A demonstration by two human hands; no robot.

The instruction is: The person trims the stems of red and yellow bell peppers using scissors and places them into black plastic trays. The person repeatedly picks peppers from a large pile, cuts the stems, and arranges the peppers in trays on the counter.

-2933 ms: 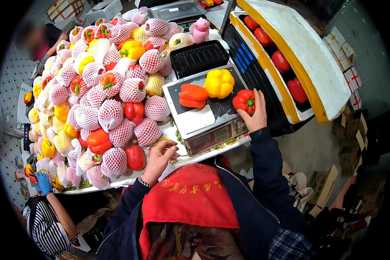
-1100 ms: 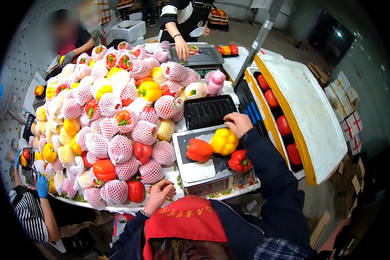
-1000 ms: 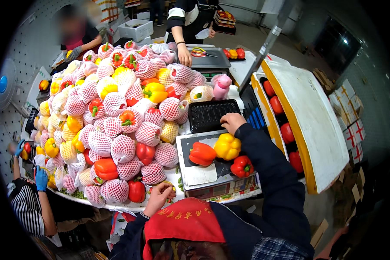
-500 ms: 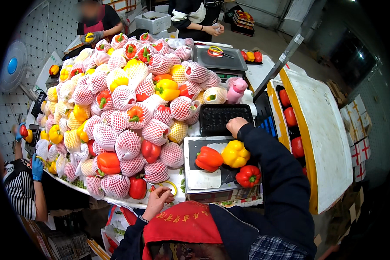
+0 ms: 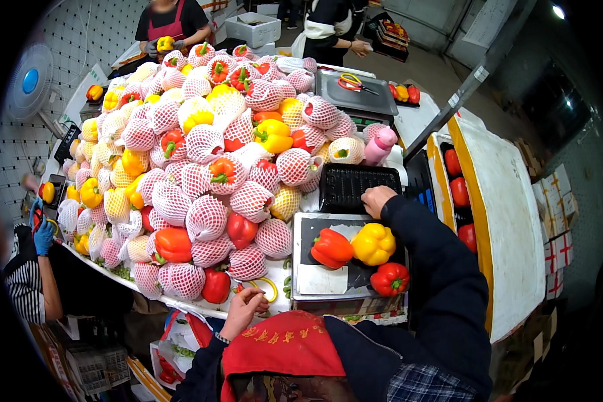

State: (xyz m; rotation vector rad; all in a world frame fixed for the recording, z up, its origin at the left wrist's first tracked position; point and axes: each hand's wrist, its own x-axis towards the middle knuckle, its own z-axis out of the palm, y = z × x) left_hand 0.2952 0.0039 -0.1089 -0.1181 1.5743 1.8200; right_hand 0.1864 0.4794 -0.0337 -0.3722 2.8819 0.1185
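Big pepper pile (image 5: pixel 201 154) sits left of your scale (image 5: pixel 352 264), which carries three loose peppers (image 5: pixel 362 251). Your right hand (image 5: pixel 376 199) grips the black tray (image 5: pixel 355 184) edge, fingers curled. Left hand (image 5: pixel 244 305) rests half-open, empty, beside yellow scissors (image 5: pixel 266 289).

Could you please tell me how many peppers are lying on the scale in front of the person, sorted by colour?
Peppers on the scale:
Orange-red pepper: 1
Yellow pepper: 1
Red pepper: 1
Total: 3

The right hand rests on the black tray behind the scale; the left hand is at the table edge.
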